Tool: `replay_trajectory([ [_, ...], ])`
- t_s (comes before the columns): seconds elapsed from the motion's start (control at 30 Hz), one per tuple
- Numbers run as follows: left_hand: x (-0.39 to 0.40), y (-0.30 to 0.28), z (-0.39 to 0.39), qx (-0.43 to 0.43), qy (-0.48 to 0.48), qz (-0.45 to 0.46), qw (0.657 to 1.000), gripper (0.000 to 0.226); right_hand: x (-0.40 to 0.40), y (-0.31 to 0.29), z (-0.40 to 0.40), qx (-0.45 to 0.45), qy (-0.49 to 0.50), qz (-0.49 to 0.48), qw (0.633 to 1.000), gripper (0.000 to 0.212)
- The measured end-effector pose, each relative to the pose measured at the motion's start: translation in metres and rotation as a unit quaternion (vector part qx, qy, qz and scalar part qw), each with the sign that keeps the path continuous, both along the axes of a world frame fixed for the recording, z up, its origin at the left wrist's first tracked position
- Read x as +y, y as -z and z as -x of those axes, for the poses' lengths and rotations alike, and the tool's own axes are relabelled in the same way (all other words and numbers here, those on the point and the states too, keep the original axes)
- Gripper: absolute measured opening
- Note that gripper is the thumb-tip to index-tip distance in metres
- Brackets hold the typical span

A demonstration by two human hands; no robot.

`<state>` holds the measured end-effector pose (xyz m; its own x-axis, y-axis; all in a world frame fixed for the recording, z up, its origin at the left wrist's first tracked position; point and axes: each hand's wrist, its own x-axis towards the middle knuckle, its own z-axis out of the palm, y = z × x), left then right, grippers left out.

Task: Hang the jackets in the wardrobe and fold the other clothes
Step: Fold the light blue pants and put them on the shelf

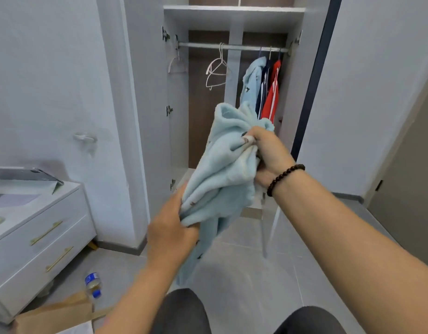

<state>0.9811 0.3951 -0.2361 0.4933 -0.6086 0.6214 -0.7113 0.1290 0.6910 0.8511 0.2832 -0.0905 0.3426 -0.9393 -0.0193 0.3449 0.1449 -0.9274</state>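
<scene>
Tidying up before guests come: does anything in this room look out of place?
Yes: a plastic bottle with a blue label and cap lies on its side on the floor tiles, beside the white drawer unit and some brown cardboard.

No writing can be read anywhere. The bottle (93, 284) on the floor, below and left of the left hand (170, 233), has a blue label, but its print is too blurred to make out.
</scene>
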Motion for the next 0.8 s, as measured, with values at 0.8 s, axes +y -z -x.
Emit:
replay_trajectory([
  [0.8,0.057,0.101,0.109,-0.169,0.287,-0.333,0.882,0.045,0.008,0.225,0.193,0.716,-0.011,-0.003,0.698,0.057],
])
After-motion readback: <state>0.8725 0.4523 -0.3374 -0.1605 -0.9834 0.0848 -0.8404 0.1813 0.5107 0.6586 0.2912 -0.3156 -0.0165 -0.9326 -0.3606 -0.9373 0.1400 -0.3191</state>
